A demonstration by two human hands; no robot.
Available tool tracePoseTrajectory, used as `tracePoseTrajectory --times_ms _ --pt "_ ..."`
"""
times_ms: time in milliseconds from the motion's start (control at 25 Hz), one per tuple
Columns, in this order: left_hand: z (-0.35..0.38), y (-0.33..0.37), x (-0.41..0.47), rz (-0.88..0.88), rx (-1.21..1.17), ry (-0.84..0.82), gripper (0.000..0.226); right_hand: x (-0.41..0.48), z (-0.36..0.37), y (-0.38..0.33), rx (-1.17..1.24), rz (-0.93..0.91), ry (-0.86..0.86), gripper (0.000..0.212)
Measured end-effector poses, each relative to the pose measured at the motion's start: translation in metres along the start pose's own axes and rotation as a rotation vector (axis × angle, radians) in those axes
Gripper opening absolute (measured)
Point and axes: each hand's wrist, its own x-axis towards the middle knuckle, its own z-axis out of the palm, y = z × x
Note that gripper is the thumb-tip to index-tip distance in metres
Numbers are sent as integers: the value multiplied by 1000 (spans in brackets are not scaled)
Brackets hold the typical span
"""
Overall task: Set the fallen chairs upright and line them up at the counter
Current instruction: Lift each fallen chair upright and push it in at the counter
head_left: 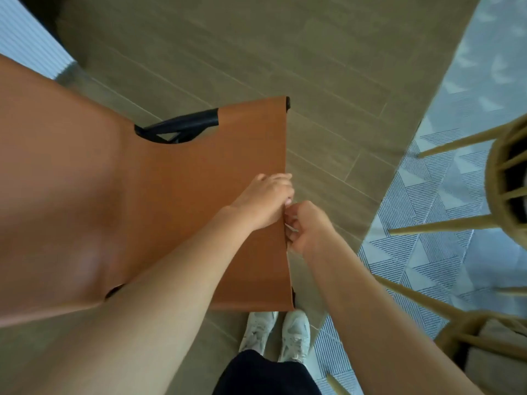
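A tan leather chair (142, 195) with a black metal frame (182, 126) fills the left and middle of the head view, its back panel facing up toward me. My left hand (263, 201) lies over the right edge of the leather back, fingers curled round that edge. My right hand (306, 226) grips the same edge just below it, fingers curled and thumb pinching the leather. Both hands touch each other at the edge. The chair's legs and seat are hidden under the leather.
Wooden spindle chairs (504, 178) stand at the right on a grey patterned rug (427, 252). Wood-look floor (285, 52) stretches ahead. A pale ribbed panel (25, 44) shows at the top left. My white shoes (276, 334) stand just below the chair.
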Motion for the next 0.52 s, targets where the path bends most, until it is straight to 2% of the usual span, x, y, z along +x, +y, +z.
tracePoseTrajectory --times_ms 120,320,440,520 --pt "-26 5 -43 -127 -316 182 26 -37 35 -4 -117 15 -30 22" --pt "-70 11 -103 -404 -579 541 47 -97 95 -10 -286 36 -153 24" --pt "-92 -4 -138 -579 -593 806 47 -127 137 -8 -327 14 -269 35" --pt "-106 -17 -161 -664 -583 940 41 -145 168 -6 -357 6 -323 26"
